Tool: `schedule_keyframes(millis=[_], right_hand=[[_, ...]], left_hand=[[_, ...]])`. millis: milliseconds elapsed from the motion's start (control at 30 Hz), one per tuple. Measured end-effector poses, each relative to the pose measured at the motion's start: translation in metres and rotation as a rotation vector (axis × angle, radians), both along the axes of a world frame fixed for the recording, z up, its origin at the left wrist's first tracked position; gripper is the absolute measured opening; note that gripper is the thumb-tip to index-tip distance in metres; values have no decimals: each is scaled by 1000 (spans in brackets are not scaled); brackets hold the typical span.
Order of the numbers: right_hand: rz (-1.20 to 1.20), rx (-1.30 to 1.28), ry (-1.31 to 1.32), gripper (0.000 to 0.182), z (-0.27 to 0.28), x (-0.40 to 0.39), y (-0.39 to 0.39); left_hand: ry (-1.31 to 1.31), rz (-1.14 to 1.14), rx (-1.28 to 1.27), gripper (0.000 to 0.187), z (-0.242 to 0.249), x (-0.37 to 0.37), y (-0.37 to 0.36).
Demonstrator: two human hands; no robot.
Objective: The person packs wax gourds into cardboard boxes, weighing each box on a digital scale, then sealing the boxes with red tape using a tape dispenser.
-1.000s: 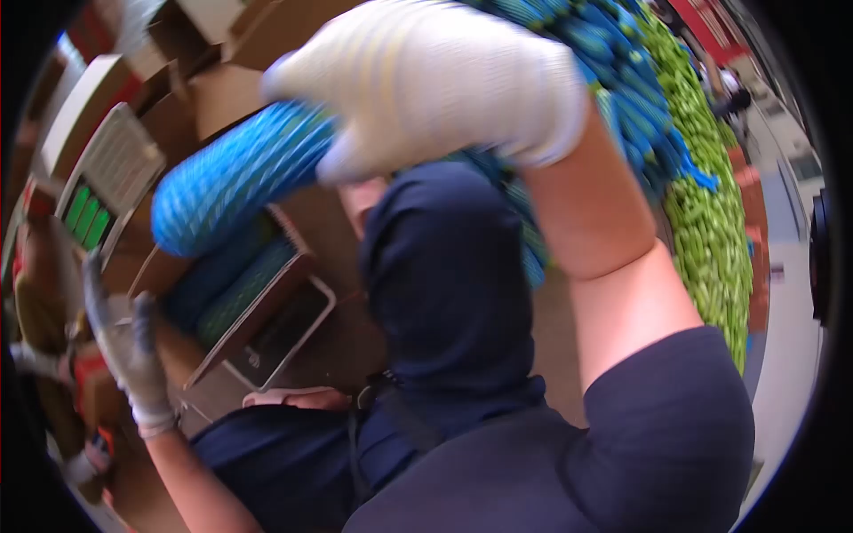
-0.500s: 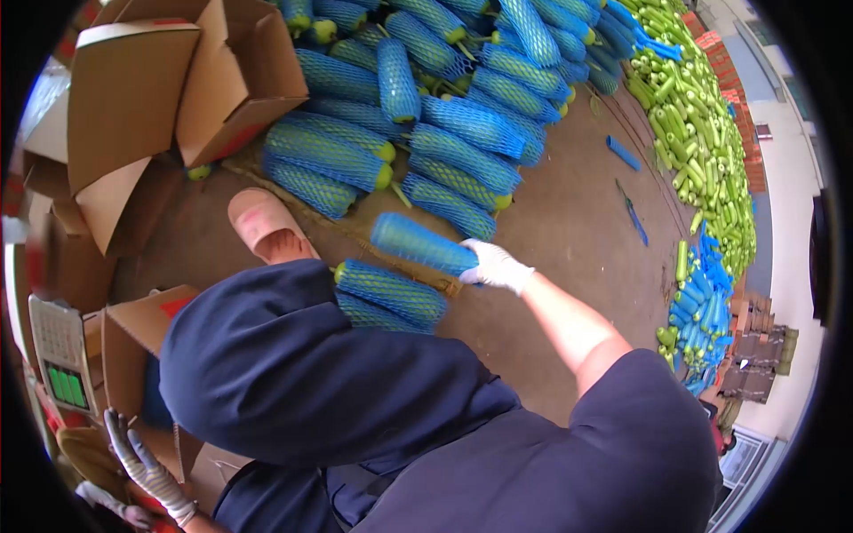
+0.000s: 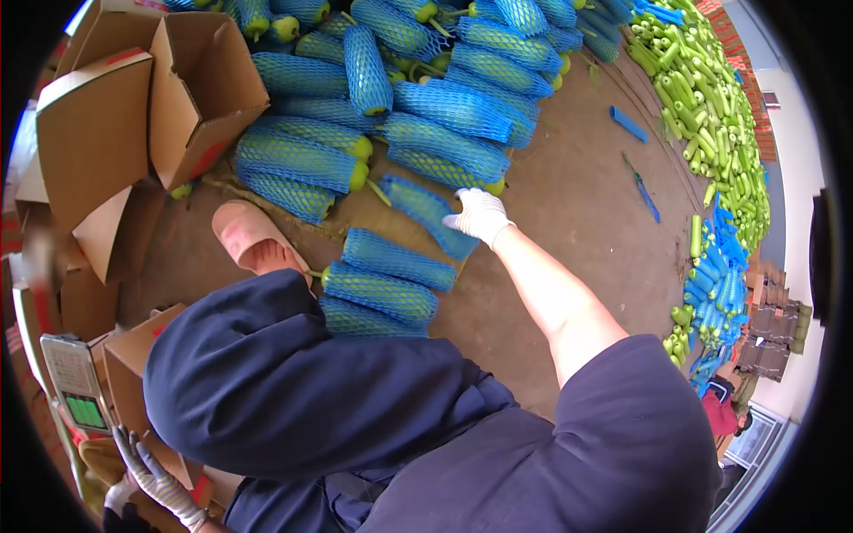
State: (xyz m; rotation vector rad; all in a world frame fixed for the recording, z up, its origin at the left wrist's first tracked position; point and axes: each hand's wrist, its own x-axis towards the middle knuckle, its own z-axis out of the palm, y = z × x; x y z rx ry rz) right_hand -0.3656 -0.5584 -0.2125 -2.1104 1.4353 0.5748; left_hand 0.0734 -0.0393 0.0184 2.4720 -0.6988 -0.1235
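Note:
My right hand (image 3: 480, 217), in a white glove, is closed on the right end of a gourd in blue netting (image 3: 418, 206), smeared by motion just above the floor. Below it, three more netted gourds (image 3: 391, 291) lie side by side by my foot. A large pile of netted gourds (image 3: 449, 133) rises just beyond the hand. At lower left, my left hand (image 3: 160, 484), in a striped glove, has its fingers stretched out beside an open cardboard box (image 3: 133, 364) and holds nothing. Another person's gloved hand (image 3: 120, 493) is close to it.
Open cardboard boxes (image 3: 93, 124) stand at upper left. A scale with a green display (image 3: 75, 382) is at left. Unwrapped green gourds (image 3: 711, 124) are heaped at right, with blue netting (image 3: 711, 275) below. A blue-handled tool (image 3: 644, 191) lies on the floor.
The gourd that my right hand held has been laid above the two by my foot. The hand has moved up to another netted gourd at the pile's edge. My left hand remains at lower left.

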Motion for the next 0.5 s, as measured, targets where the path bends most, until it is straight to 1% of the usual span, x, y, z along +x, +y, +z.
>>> schedule_keyframes(millis=[33, 100, 133, 167, 233, 267, 300, 367, 433, 500], right_hand=[[82, -18, 43, 81, 2, 5, 0], [92, 12, 14, 92, -34, 4, 19], [24, 85, -54, 93, -34, 14, 33], [1, 142, -94, 87, -44, 21, 46], [-76, 49, -59, 81, -41, 35, 64], [-57, 25, -57, 74, -31, 37, 64], [-52, 16, -62, 74, -20, 36, 60], [-61, 252, -215, 64, 5, 23, 46], [-88, 508, -337, 52, 41, 11, 30], [-238, 858, -448, 49, 85, 0, 21]], left_hand=[[-1, 2, -2, 47, 0, 0, 2], [-4, 12, -25, 46, -2, 5, 7], [-9, 17, -25, 46, -3, 7, 12], [3, 4, -33, 47, -5, 9, 17], [11, -4, -51, 47, -6, 8, 22], [9, -16, -61, 47, -5, 7, 23], [5, -29, -71, 47, -4, 8, 25], [-13, -18, -66, 47, 0, 13, 40], [13, 49, -96, 45, 0, 16, 56], [-4, 27, -70, 46, -10, 38, 84]])
